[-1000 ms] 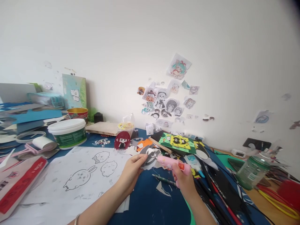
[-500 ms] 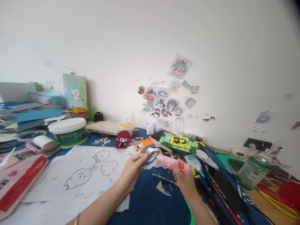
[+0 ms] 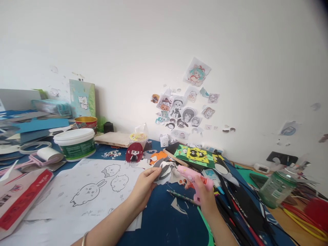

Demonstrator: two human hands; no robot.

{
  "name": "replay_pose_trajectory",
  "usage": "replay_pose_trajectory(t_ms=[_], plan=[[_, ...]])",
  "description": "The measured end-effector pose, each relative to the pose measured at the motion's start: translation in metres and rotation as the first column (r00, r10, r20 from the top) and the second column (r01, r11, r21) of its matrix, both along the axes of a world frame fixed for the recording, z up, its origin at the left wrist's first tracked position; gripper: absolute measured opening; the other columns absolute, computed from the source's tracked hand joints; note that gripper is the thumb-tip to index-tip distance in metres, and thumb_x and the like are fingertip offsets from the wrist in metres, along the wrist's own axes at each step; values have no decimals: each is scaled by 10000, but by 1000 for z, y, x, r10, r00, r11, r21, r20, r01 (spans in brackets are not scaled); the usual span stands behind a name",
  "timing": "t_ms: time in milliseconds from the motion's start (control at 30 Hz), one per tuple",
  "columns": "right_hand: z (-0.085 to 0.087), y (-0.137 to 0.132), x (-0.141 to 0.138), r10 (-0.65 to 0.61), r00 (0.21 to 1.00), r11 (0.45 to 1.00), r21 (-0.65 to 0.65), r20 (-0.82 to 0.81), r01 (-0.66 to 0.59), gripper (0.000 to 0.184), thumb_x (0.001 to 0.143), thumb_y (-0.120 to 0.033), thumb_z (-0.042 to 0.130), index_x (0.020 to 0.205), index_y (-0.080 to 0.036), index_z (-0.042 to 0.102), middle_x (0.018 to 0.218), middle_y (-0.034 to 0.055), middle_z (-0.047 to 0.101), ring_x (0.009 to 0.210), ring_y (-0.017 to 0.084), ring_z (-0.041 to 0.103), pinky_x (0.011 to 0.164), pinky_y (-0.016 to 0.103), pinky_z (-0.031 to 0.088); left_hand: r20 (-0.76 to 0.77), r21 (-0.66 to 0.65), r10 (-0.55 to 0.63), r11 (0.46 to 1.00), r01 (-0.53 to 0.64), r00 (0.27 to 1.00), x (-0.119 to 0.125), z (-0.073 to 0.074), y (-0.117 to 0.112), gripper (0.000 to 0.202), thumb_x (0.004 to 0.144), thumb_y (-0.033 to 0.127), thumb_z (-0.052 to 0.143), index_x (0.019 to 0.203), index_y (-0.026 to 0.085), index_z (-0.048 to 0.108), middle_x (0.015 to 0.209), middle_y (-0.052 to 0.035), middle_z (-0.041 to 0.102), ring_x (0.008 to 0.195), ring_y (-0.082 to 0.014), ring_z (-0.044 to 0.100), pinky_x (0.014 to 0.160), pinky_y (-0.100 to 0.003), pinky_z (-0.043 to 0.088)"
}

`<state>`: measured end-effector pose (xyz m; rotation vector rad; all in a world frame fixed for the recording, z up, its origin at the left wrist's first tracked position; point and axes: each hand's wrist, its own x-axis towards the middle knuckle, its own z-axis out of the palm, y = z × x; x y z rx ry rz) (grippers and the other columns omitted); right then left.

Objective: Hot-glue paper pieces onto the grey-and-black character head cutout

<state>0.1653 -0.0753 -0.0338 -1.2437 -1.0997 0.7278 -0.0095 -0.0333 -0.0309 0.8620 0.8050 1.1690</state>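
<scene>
My left hand (image 3: 148, 179) pinches a grey-and-white paper cutout (image 3: 165, 173) between thumb and fingers, above the blue tabletop (image 3: 164, 218). My right hand (image 3: 203, 194) is wrapped round the handle of a pink hot glue gun (image 3: 191, 173). The gun's nozzle points left towards the cutout, with a small gap between them. A dark patterned pen (image 3: 179, 195) and white paper scraps (image 3: 179, 206) lie below the gun. Behind the cutout, a red-haired paper figure (image 3: 134, 153) stands near orange and grey paper scraps (image 3: 158, 156).
Sheets with line drawings (image 3: 97, 188) cover the left side. A white-lidded tub (image 3: 74, 145) stands behind them. On the right lie several pens (image 3: 238, 208), a glue bottle (image 3: 214, 179) and a green jar (image 3: 278, 188). A green-and-yellow picture (image 3: 196, 155) lies at the back.
The glue gun in my right hand has moved right and slightly down, its nozzle drawing away from the cutout. My left hand and the cutout stay nearly in place.
</scene>
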Motion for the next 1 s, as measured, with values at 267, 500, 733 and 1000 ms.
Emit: replay_pose_trajectory(t_ms=[267, 500, 733, 1000], plan=[[-1, -1, -3, 87, 991, 996, -9, -104, -88, 425, 679, -557, 535, 565, -149, 499, 529, -4, 495, 371, 35, 232, 354, 187, 93, 8, -6, 17, 1000, -17, 1000, 0, 1, 0, 277, 609, 404, 731, 721, 156, 679, 790, -49, 623, 764, -169, 545, 637, -245, 422], [2, -2, -7, -63, 991, 994, -95, -117, 52, 407, 645, -551, 530, 532, -163, 477, 453, -29, 430, 387, 69, 346, 352, 175, 209, 0, 0, 8, 1000, -8, 1000, 0, 3, -1, 254, 613, 411, 724, 673, 171, 667, 766, -29, 628, 775, -171, 552, 657, -250, 419], [4, 0, -8, -132, 984, 979, -172, -121, 110, 351, 664, -475, 507, 528, -152, 496, 440, -27, 441, 405, 75, 391, 370, 167, 257, -3, 13, -7, 1000, 7, 1000, -1, 2, -2, 265, 631, 410, 714, 687, 160, 647, 766, -38, 614, 764, -169, 543, 647, -253, 416], [6, -1, -10, -108, 989, 981, -172, -99, 90, 346, 682, -446, 489, 483, -167, 441, 415, -35, 409, 374, 63, 361, 356, 173, 244, -3, 21, 0, 1000, 0, 1000, 0, 0, -1, 262, 633, 415, 710, 685, 167, 645, 737, -21, 616, 718, -157, 541, 635, -257, 409]])
